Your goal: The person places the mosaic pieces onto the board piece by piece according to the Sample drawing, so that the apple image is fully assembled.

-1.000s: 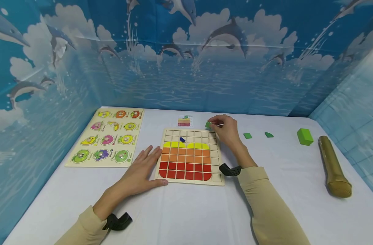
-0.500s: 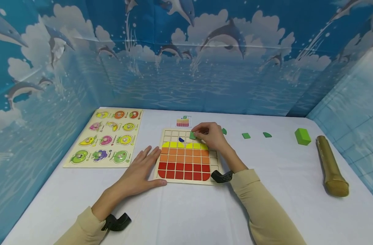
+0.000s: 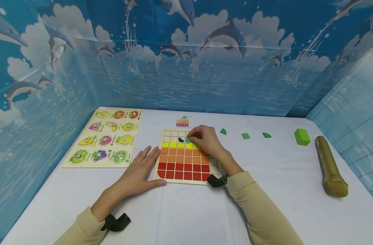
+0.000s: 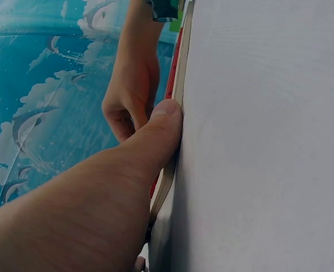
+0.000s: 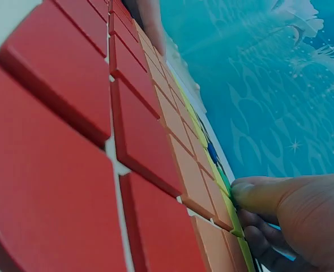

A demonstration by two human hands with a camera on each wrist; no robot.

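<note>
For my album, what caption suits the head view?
Right hand sets a green tile on the board; left hand steadies it.

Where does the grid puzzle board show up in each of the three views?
Head: the puzzle board lies mid-table, the left hand flat at its left edge, the right hand on its upper rows.
Left wrist: only its edge shows, running up beside the thumb.
Right wrist: it fills the left side, seen close and low.
Shared landmark: the red tiles.
</note>
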